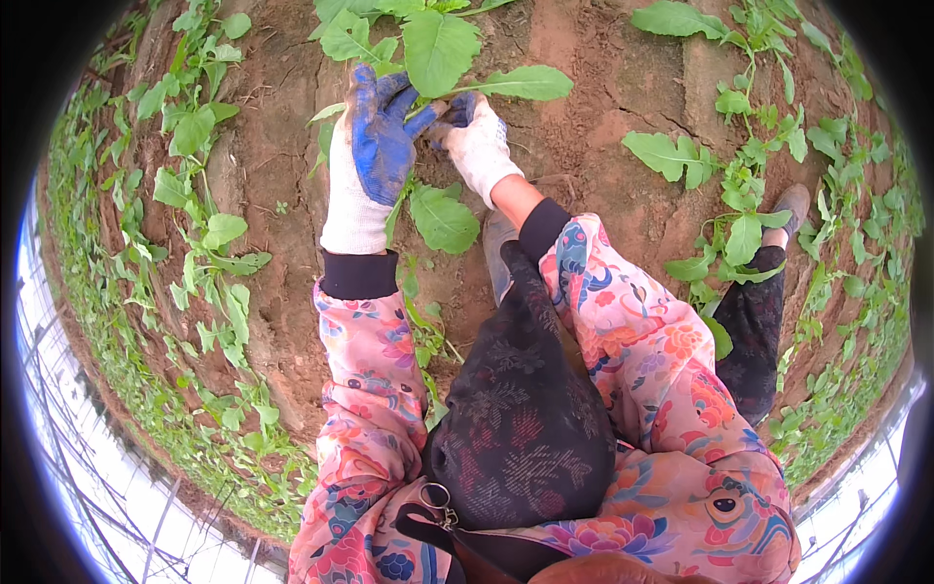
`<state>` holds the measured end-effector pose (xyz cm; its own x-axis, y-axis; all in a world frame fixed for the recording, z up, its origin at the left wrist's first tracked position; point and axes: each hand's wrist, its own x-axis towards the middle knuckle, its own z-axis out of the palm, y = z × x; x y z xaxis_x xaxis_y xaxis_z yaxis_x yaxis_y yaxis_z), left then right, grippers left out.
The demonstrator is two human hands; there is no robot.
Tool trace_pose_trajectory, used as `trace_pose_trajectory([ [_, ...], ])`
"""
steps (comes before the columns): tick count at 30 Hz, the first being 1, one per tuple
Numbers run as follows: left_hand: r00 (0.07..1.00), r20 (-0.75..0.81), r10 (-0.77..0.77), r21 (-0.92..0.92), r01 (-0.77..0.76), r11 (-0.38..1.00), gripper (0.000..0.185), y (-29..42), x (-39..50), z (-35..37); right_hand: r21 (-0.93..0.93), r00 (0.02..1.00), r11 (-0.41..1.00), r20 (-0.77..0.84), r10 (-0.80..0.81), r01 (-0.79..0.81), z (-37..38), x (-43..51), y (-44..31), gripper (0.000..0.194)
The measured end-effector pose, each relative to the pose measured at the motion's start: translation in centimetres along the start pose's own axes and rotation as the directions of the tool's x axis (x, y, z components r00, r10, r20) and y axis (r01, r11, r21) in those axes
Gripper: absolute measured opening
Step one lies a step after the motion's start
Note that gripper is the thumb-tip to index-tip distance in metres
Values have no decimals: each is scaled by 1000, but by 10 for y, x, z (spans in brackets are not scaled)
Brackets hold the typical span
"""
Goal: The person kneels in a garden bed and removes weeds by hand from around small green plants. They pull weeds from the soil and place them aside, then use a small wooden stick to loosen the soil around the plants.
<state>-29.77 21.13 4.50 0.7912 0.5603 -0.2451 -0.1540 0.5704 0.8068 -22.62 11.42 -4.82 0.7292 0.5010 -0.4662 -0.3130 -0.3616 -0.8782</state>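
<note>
My left hand (383, 139) wears a white knit glove with a blue coated palm, stained with soil. Its palm faces up, bare, and its fingers are spread under the leaves of a green leafy plant (440, 55). My right hand (478, 142), gloved the same way, has its fingers bent beside the plant's stems. The tip of the left thumb meets the right fingertips. Whether anything is pinched between those fingertips is hidden. A long leaf (529, 82) reaches out above my right hand, and a broad leaf (443, 217) hangs below the hands.
Rows of similar plants run along the left (193, 131) and right (744, 197). Cracked brown soil (270, 168) lies between them. My bent knee (522, 438) is close beneath my arms, and my other foot (792, 208) stands beyond the right row.
</note>
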Motion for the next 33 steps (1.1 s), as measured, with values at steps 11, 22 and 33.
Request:
trace_pose_trajectory([
  [11,985,-7,172,438,-152,886,52,53,-93,23,-694,921,655,29,-387,297,-129,29,20,44],
  [22,859,-412,304,852,245,462,44,27,-104,-99,-904,900,116,422,104,411,-196,28,49,77],
  [33,923,-284,-260,950,308,57,85,-10,-99,-176,-868,871,75,485,-75,490,-188,-13,87,67],
])
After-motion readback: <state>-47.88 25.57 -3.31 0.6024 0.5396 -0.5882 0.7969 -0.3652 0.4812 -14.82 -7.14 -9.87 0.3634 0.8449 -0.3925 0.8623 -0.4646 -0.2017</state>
